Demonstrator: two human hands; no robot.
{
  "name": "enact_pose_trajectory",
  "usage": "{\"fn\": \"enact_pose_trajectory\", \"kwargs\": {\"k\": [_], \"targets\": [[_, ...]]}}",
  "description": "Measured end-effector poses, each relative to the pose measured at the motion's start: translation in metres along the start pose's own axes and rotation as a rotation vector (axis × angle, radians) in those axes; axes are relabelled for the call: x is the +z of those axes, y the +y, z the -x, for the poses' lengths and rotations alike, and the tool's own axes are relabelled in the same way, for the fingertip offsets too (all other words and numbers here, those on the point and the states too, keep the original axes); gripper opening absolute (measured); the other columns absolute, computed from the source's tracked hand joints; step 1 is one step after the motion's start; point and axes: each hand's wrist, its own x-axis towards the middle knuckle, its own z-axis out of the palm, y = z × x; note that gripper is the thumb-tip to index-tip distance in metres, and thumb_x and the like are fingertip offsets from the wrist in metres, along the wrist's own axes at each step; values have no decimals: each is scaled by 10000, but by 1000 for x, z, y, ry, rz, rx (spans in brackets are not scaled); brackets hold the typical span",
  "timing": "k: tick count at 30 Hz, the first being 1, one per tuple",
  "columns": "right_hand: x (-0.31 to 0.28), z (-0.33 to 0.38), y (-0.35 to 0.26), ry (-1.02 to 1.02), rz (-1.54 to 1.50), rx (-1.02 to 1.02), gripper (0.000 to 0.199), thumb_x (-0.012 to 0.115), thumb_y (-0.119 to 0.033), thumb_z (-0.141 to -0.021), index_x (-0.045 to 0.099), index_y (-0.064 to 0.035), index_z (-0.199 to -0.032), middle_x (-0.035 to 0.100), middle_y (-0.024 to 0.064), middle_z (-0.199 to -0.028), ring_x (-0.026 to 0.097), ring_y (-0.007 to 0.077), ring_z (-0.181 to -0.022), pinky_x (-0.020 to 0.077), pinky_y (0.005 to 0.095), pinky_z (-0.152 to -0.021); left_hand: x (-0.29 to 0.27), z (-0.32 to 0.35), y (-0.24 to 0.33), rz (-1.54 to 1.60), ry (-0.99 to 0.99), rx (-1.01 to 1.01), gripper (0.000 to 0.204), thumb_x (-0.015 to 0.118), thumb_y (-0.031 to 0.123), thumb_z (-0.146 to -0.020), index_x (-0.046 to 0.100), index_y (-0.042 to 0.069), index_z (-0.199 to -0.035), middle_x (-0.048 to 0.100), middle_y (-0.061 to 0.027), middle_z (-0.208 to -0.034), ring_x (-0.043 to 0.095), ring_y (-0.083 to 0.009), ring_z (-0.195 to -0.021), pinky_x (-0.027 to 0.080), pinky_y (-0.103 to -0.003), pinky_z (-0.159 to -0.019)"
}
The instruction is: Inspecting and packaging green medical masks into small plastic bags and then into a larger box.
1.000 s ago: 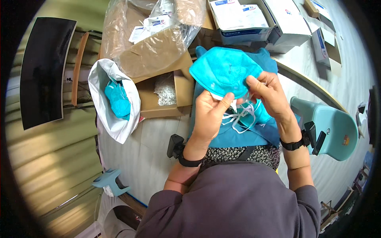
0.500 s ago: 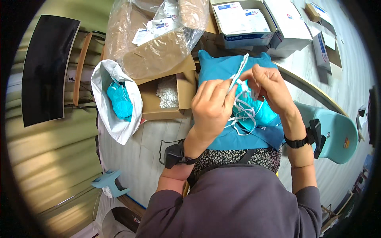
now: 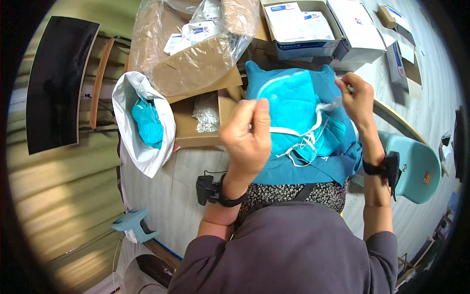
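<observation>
A turquoise face mask with a white-trimmed edge is held up by my left hand, thumb and fingers pinched on its left edge. My right hand is raised to the right of the mask with its fingers closed. A bit of white shows at those fingertips, possibly a strap end, but blur hides what it is. White straps loop across and below the held mask. Behind and under it, more turquoise masks lie on a blue cushion on my lap.
A white bag with turquoise masks stands at left. Beside it a cardboard box holds small white pieces. Beyond are a plastic-lined carton and a white-and-blue box of packets. A light-blue stool stands at right.
My hands have moved apart, the left one toward the left and the right one toward the right. The mask, earlier seen edge-on between them, now shows its broad face.
</observation>
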Motion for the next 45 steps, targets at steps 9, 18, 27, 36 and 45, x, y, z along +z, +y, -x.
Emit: {"fn": "enact_pose_trajectory", "kwargs": {"k": [9, 18, 27, 36, 45], "targets": [[17, 32, -104, -277, -568, -149, 149, 769, -109, -834, 664, -18, -888, 615, 68, -739, 560, 149, -647, 450, 293, -593, 20, -2, -21, 280, -57, -298, 206, 679, 132, -954, 657, -53, -865, 574, -46, -736, 478, -78, -571, 389, -253, -501], [25, 34, -88, -394, -364, -246, 176, 741, -47, -818, 569, -9, -825, 578, 131, -738, 567, 275, -624, 449, 366, -575, 11, 9, -31, 165, -46, -157, 201, 675, 118, -961, 634, -28, -829, 525, 46, -714, 423, -18, -638, 333, -207, -534], [30, 35, -35, -300, -323, 118, 183, 697, -105, -897, 566, 4, -832, 510, 17, -682, 441, 73, -664, 386, 248, -595, -46, -11, -69, 372, 133, -319, 179, 660, 195, -978, 676, 28, -915, 581, 56, -752, 449, -5, -660, 351, -189, -548], [26, 44, -33, -354, -520, 243, 155, 654, -133, -956, 561, -57, -857, 502, -51, -706, 449, 28, -589, 354, 191, -528, -180, 21, -224, 763, 756, -748, 227, 674, 117, -945, 508, 150, -793, 452, 39, -674, 472, -49, -546, 383, -183, -430], [15, 27, -56, -368, -658, 304, 146, 657, -135, -958, 574, -53, -871, 548, -35, -732, 492, 40, -617, 401, 211, -544, -195, -1, -226, 495, 460, -723, 466, 677, 116, -933, 498, -52, -1329, 648, -161, -1190, 654, -212, -1004, 545, -300, -828]]}}
